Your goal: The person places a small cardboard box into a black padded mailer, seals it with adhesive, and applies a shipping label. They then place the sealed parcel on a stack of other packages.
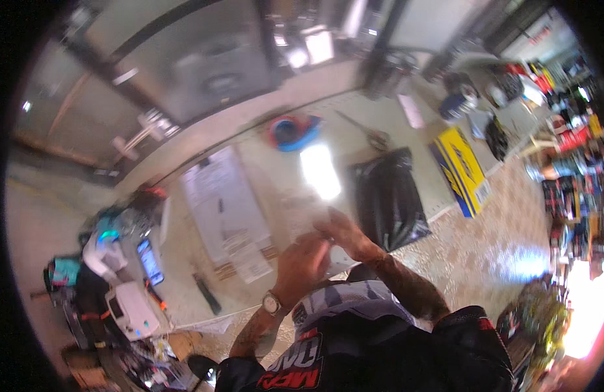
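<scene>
My left hand [302, 262], with a wristwatch [271, 303] on its wrist, is close against my right hand [348, 236] at the near edge of the counter. The fingers of both curl inward and are blurred, so I cannot tell what is between them. A pale, hazy patch lies just beyond the fingertips. Part of a white item [340, 259] shows below the hands. Right of my right hand lies a black plastic bag [392, 196]. Left of my left hand are a small paper slip [248, 259] and larger white sheets [223, 201] with writing.
Behind the hands sits a blue and red tape roll [290, 133], with scissors [368, 132] nearby. A yellow and blue box [461, 171] stands at the right. On the left are a lit phone [150, 262], a black marker-like object [207, 294] and a white device [133, 311].
</scene>
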`<state>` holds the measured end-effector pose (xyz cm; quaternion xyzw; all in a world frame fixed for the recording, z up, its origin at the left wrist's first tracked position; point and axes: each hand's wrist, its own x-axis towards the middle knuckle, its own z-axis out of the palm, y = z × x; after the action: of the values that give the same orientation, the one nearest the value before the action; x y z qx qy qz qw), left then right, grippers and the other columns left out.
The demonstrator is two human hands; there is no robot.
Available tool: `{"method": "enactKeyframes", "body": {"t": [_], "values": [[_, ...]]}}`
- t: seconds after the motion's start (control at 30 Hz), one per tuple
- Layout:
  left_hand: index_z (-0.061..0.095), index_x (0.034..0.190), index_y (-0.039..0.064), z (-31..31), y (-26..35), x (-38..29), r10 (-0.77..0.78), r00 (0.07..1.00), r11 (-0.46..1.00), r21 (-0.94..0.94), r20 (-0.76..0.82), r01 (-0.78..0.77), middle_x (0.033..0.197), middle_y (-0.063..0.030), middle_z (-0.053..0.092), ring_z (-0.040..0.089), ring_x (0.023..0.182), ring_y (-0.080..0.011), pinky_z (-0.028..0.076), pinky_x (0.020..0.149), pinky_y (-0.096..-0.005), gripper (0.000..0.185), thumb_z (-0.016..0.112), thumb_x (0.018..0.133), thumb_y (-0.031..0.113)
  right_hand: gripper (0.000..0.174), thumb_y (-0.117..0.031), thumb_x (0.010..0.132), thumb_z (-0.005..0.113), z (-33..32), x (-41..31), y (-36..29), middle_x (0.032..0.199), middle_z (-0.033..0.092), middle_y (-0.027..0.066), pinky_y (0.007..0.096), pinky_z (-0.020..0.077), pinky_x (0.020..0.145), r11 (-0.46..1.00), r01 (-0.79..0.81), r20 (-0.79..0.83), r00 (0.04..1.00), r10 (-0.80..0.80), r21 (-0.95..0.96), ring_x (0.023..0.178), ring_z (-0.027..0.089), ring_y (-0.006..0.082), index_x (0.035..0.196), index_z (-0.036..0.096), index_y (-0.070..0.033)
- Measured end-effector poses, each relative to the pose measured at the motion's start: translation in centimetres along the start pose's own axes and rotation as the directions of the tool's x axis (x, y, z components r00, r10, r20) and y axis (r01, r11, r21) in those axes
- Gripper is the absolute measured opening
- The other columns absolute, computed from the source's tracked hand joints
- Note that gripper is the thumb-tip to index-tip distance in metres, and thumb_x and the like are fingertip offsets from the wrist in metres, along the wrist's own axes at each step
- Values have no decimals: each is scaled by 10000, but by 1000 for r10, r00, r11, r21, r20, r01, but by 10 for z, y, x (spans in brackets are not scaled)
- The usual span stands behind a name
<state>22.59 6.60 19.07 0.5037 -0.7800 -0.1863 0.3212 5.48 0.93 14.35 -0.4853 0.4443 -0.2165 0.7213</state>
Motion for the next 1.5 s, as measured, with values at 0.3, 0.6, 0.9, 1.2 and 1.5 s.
{"method": "enactKeyframes", "body": {"t": [0.3, 0.6, 0.9, 1.2, 1.5], "values": [[579, 1254, 8, 80, 21, 86, -54, 985, 936, -334, 167, 108, 1225, -173, 612, 589, 1155, -303, 466, 986, -431, 514, 766, 856, 275, 430, -180, 975, 641, -102, -111, 38, 1215, 636, 95, 332, 468, 974, 1000, 7, -143, 990, -9, -10, 1118, 568, 154, 1338, 514, 13], [584, 1241, 49, 207, -8, 153, -299, 934, 900, -266, 199, 344, 1082, -147, 687, 671, 1012, -242, 522, 863, -355, 418, 751, 869, 143, 469, -155, 881, 711, -223, -89, 97, 998, 682, 97, 324, 522, 578, 970, 68, -455, 874, -171, -234, 795, 668, 160, 1264, 499, 12], [597, 1235, 108, 253, -32, 168, -356, 930, 934, 30, 95, 355, 985, -153, 694, 676, 936, -345, 518, 816, -442, 456, 770, 822, 193, 474, -225, 835, 725, -247, -50, 123, 927, 685, 178, 383, 541, 661, 912, -113, -499, 860, -109, -394, 806, 696, 278, 1198, 524, 4], [538, 1324, 8, 263, 17, 130, -214, 973, 920, 318, -81, 229, 1391, -195, 528, 480, 1306, -365, 390, 1056, -467, 434, 597, 912, 129, 508, -294, 911, 638, -242, -55, 72, 1355, 546, 192, 489, 413, 1028, 570, 3, -320, 825, -466, -822, 1277, 508, 360, 1333, 494, -51], [401, 1463, 9, 274, 7, 107, -282, 956, 837, 466, -79, 286, 1549, -161, 370, 311, 1447, -369, 233, 1174, -529, 550, 484, 999, 292, 696, -366, 990, 505, -259, -14, 91, 1637, 188, 129, 555, 174, 1196, 259, 88, -13, 930, -366, -962, 1507, 169, 348, 1565, 228, -91]]}}
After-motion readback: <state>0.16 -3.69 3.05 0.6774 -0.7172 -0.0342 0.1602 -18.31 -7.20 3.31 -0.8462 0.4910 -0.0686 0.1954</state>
